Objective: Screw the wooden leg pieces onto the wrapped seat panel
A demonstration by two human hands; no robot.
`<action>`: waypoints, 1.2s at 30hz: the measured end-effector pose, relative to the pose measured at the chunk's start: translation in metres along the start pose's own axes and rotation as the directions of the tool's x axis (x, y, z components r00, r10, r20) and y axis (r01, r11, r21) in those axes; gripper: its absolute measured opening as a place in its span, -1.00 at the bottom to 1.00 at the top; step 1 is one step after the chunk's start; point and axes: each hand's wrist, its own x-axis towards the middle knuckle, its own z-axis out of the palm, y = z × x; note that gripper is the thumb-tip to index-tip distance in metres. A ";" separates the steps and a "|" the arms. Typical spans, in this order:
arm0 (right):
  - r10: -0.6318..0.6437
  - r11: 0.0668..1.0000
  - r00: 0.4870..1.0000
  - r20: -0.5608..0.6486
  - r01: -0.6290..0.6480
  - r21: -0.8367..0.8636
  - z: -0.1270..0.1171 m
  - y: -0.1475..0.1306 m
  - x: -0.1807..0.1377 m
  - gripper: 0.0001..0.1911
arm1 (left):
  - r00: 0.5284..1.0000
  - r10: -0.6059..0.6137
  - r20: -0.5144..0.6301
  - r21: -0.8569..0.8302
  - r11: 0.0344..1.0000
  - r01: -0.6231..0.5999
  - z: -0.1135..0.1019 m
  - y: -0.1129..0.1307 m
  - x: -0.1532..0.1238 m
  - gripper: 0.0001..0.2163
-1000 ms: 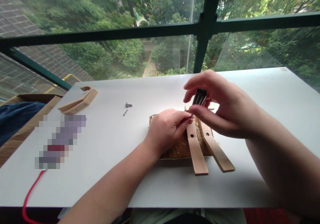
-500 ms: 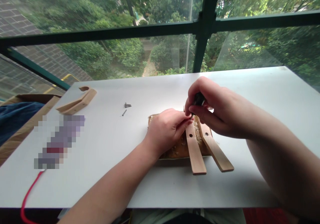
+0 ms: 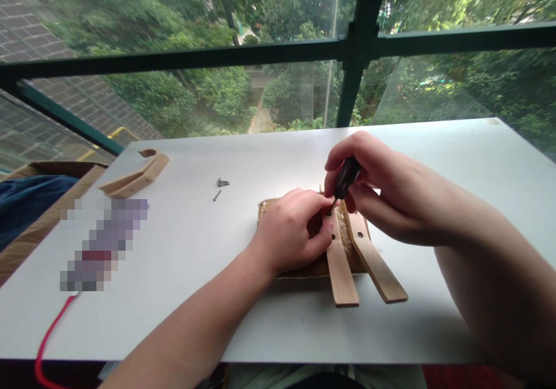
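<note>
The right hand (image 3: 384, 189) pinches a screwdriver (image 3: 347, 178) between its fingers over the left wooden strip (image 3: 344, 279); beside this strip, the left hand (image 3: 290, 227) curls, its pinch unclear.

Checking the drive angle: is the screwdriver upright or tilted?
Tilted: the screwdriver leans right in the view, black handle in the right hand, shaft slanting down-left toward the wooden piece.

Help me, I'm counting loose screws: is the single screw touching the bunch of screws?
Apart. The head view shows a narrow strip of white tabletop between the single screw and the bunch of screws.
</note>
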 end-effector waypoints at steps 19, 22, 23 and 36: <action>-0.036 0.981 0.985 -0.171 0.002 -0.196 0.002 0.006 0.006 -0.77 | 0.998 -0.040 -0.044 0.009 0.999 0.040 0.001 -0.003 -0.003 -0.90; -0.041 0.973 0.984 -0.172 0.000 -0.231 0.002 0.004 0.006 -0.80 | 0.998 -0.031 -0.062 0.020 0.999 0.033 0.002 -0.003 -0.003 -0.90; -0.038 0.970 0.984 -0.177 -0.006 -0.242 0.002 0.004 0.006 -0.81 | 0.998 -0.031 -0.061 0.023 0.999 0.033 0.002 -0.003 -0.003 -0.90; 0.002 0.993 0.977 -0.214 -0.028 -0.118 0.013 0.005 0.008 -0.86 | 0.998 -0.002 -0.062 0.066 0.998 0.006 0.002 -0.002 -0.001 -0.89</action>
